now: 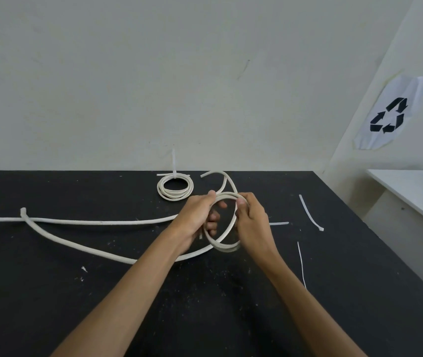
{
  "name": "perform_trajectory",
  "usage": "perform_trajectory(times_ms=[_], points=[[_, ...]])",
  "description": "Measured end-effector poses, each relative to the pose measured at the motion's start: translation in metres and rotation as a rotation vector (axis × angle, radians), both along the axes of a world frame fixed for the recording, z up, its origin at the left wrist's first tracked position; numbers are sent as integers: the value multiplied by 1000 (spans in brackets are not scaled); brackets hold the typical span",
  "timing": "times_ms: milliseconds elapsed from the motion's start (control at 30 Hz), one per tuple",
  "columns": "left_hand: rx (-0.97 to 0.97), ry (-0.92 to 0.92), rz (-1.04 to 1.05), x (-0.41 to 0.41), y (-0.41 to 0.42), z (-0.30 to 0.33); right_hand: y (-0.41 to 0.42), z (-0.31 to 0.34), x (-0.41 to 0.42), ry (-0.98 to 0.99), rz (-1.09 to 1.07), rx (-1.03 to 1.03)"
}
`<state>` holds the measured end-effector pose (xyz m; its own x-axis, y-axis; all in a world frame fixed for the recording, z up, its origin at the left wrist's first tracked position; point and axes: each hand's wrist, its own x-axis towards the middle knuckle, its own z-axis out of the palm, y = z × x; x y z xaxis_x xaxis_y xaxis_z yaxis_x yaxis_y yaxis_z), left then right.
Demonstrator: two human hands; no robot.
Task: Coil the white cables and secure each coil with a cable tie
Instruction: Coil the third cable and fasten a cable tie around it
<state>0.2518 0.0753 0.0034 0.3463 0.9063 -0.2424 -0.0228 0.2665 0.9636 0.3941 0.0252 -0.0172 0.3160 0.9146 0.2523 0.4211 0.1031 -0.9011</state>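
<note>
The left hand and right hand both curl their fingers around a half-made coil of white cable, held just above the dark surface. Left of the coil, its loose tail trails away. The cable looks light, soft and springy; pinching where loops overlap should keep them gathered. Behind the coil lies a tied coil; right of it, a cable tie.

The counter was matt black, speckled with pale flecks. The white cables looked smooth, faintly rubbery; the cable ties thin, translucent plastic.
</note>
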Motion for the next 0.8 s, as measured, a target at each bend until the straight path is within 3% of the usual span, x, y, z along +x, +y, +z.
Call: perform_trajectory(times_ms=[167,400,567,700,800], points=[[205,175,58,7,3,-14,1,4,19,175,71,-105],[171,88,301,17,7,-31,-1,9,32,477,270,-187],[391,167,374,13,5,-26,-1,5,35,783,277,-235],[443,269,296,7,9,-22,0,4,33,794,225,-260],[351,265,229,3,12,-22,4,4,31,772,185,-286]])
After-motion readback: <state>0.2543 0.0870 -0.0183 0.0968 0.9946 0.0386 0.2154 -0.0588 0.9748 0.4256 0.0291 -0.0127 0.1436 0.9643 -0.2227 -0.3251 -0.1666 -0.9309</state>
